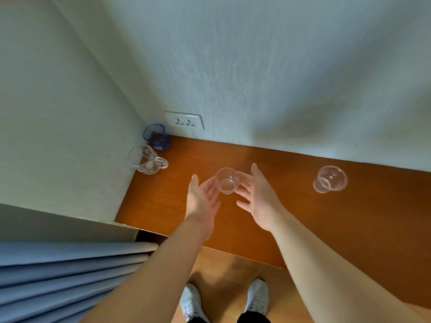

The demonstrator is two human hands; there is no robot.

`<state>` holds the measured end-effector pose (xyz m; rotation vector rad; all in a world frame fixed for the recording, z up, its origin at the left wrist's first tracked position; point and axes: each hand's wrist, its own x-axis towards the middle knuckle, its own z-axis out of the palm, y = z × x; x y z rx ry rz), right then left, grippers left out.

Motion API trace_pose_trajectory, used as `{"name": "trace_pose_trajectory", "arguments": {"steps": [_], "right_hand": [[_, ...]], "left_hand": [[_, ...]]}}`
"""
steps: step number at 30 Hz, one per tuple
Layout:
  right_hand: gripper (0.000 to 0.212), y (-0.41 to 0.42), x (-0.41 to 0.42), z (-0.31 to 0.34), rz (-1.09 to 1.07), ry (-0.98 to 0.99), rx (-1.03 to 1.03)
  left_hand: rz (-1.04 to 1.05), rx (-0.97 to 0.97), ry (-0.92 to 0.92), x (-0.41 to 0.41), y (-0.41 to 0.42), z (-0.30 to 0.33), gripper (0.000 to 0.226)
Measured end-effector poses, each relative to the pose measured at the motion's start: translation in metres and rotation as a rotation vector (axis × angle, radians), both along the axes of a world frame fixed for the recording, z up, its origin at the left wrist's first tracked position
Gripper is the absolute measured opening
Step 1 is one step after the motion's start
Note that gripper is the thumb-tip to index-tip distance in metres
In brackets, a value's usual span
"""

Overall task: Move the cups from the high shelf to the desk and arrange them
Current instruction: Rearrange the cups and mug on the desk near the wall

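Head view, looking down at an orange-brown wooden desk (291,206) set against a pale textured wall (256,66).

Far left, at about 8 o'clock: blue pleated curtain (58,276), lower corner of the frame.

Desk's back-left corner, about 10 o'clock from the hands: a blue tinted glass cup (156,137) standing right in the corner, just below a white double wall socket (184,120). Just in front of it, closer to the camera, a clear glass mug with handle (147,160), against the left wall, handle toward the desk centre. The two sit just beside each other; contact unclear.

Centre: left hand (203,201), palm turned inward, fingers spread and loose, fingertips at the left side of a small clear cup (226,180). The cup stands upright on the desk, mouth up, near the middle of the desk. Right hand (258,201) mirrors it at 3 o'clock of the cup, fingers splayed and relaxed, fingertips at or touching the cup's right rim. Neither hand is closed around it; whether they actually touch it is hard to tell.

Right, at about 3 o'clock from the hands, well apart: another clear round cup (330,179) on the desk, looks tipped.

Bottom, 6 o'clock: wood floor (228,271), two white sneakers (256,297).
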<state>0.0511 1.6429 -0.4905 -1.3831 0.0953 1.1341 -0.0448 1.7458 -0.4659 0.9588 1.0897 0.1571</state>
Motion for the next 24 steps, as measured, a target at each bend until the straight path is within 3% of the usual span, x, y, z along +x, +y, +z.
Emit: {"name": "trace_pose_trajectory", "arguments": {"steps": [8,12,16,19,24], "right_hand": [[0.062,0.086,-0.064,0.004,0.135,-0.029,-0.049],[0.011,0.134,-0.093,0.018,0.168,-0.047,-0.057],[0.004,0.174,-0.111,0.022,0.164,-0.023,-0.066],[0.050,0.196,-0.118,0.017,0.148,-0.016,-0.051],[0.056,0.222,-0.123,0.016,0.101,0.024,-0.047]], "left_hand": [[0.133,-0.047,-0.040,-0.078,0.076,-0.004,0.073],[0.181,-0.063,-0.077,-0.107,0.115,-0.005,0.072],[0.214,-0.070,-0.098,-0.129,0.150,-0.006,0.071],[0.218,-0.064,-0.113,-0.136,0.171,-0.007,0.072],[0.212,-0.064,-0.131,-0.138,0.190,-0.010,0.072]]}}
